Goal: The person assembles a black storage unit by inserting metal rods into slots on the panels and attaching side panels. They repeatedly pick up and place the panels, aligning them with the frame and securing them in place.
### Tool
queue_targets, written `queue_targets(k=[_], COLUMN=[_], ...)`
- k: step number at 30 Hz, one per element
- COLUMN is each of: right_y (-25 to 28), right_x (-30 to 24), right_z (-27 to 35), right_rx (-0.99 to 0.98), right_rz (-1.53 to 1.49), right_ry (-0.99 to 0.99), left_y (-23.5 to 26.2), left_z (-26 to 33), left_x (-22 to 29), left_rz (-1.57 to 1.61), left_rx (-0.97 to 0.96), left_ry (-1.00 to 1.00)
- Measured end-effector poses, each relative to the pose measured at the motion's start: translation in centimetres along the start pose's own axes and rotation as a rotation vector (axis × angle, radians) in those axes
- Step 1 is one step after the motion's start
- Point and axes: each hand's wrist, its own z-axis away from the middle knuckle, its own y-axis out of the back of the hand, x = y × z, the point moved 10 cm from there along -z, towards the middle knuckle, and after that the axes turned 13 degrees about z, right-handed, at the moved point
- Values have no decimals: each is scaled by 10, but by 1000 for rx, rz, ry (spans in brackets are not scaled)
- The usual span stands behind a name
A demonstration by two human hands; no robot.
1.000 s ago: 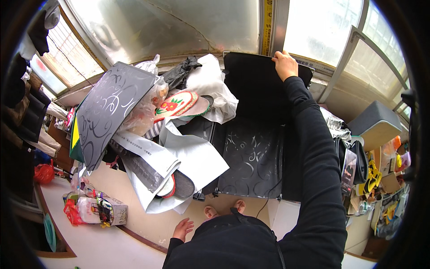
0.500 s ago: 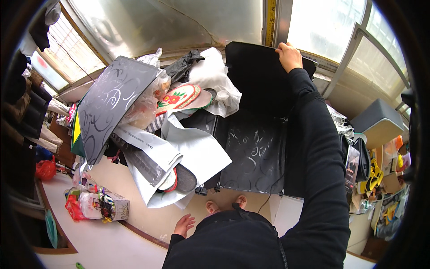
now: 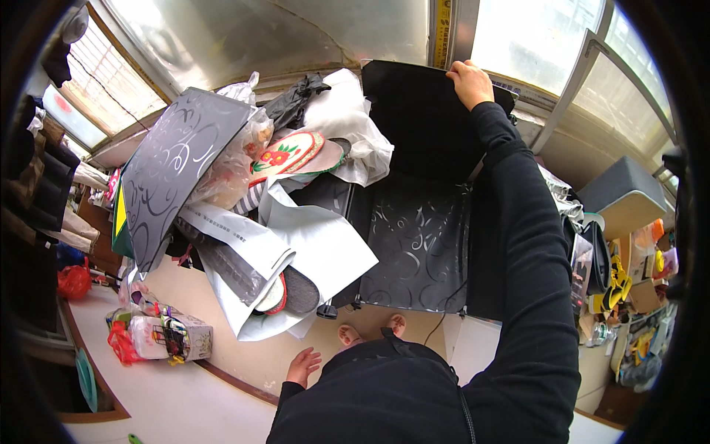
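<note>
While right hand (image 3: 470, 80) grips the top edge of the upright black patterned panel (image 3: 421, 140) by the window, arm fully extended; left hand (image 3: 303, 365) hangs low, fingers loosely spread, empty. White plastic bags (image 3: 303, 255) heaped just beside the panel

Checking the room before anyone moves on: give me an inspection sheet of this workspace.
Surface: pale floor, partly covered.
Job's things: tall black panel standing upright at the window, patterned black sheet below it.
Clutter: patterned board leaning on a heap of plastic bags, grey mailer bags, embroidered insoles; wrapped packets at lower left.
Grippers: right hand grips the panel's top edge; left hand hangs free, fingers loose.
Cables: thin dark cord running down the sheet to the floor.
Surroundings: windows, hanging clothes left, crowded shelf right.
</note>
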Motion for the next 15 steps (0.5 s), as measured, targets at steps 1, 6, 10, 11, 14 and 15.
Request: queue_targets(k=[1,6,10,11,14,15], right_y=[-1,2,6,6,6,6], right_x=[0,-2,-4,-4,-6,-7], right_z=[0,3,7,7,9,9], right_rx=[-4,11,44,49,39,33], right_rz=[2,-10,-23,-29,-26,-20], right_ry=[-4,4,-5,-7,-18,-19], left_y=[0,3,2,1,3,3], left_z=[0,-4,-6,-7,-8,-8], left_x=[-1,-4,-6,-5,-5,-5], left_rz=[2,-3,-53,-51,-44,-45], left_rx=[1,13,-13,-16,-8,-10], left_ry=[1,8,26,23,25,25])
